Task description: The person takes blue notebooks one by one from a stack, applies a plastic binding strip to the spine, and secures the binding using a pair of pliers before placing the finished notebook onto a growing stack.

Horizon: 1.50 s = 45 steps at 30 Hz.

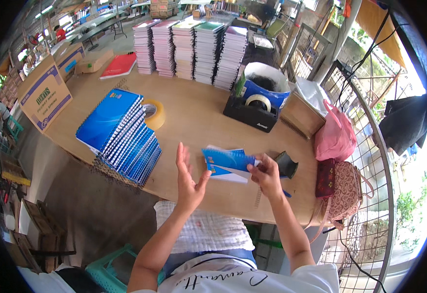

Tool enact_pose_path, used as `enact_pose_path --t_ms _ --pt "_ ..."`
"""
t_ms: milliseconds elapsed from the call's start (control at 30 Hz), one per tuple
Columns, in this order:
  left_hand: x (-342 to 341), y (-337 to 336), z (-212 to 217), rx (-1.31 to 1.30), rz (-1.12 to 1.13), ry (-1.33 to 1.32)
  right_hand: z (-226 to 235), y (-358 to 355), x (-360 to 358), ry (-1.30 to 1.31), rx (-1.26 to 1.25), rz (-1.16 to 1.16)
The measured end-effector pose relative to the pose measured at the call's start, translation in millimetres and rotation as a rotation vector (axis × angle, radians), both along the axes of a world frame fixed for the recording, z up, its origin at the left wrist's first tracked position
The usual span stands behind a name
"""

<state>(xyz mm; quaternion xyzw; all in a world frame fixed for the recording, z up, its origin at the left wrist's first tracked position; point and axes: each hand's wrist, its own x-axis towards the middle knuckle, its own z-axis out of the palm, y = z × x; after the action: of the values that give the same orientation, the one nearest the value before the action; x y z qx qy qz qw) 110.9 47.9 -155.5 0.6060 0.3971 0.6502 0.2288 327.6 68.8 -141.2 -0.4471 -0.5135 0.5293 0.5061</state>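
Note:
My right hand (267,177) grips a small blue spiral notebook (227,159) by its right end, thumb on top. Beneath it on the brown table (194,115), another small notebook (230,177) shows in part, blue and white. To the left of these, my left hand (190,181) is raised with its fingers stretched and thumb apart, holding nothing. Farther left stands a leaning stack of larger blue spiral notebooks (110,119), with a roll of yellowish tape (153,115) beside it.
Tall stacks of spiral notebooks (184,51) line the far side. A black tape dispenser (249,112) stands at the back right. A pink plastic bag (335,132) and a patterned bag (345,183) sit at the right edge. A cardboard box (44,97) is at the far left.

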Motion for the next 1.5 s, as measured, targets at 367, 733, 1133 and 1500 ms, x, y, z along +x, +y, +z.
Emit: enact_pose_path --t_ms 367,733,1133,1500 --pt "0 -30 -44 0.044 -0.06 0.35 -43 -53 -32 -0.257 -0.076 -0.161" --pt "8 -15 -43 -0.141 -0.096 0.207 5 -44 25 -0.829 0.361 0.063" --pt "14 -10 -49 -0.11 -0.05 0.218 -9 -23 39 -0.519 0.294 0.223" --pt "12 -10 -45 -0.086 -0.004 0.255 -6 -24 39 -0.578 0.386 0.229"
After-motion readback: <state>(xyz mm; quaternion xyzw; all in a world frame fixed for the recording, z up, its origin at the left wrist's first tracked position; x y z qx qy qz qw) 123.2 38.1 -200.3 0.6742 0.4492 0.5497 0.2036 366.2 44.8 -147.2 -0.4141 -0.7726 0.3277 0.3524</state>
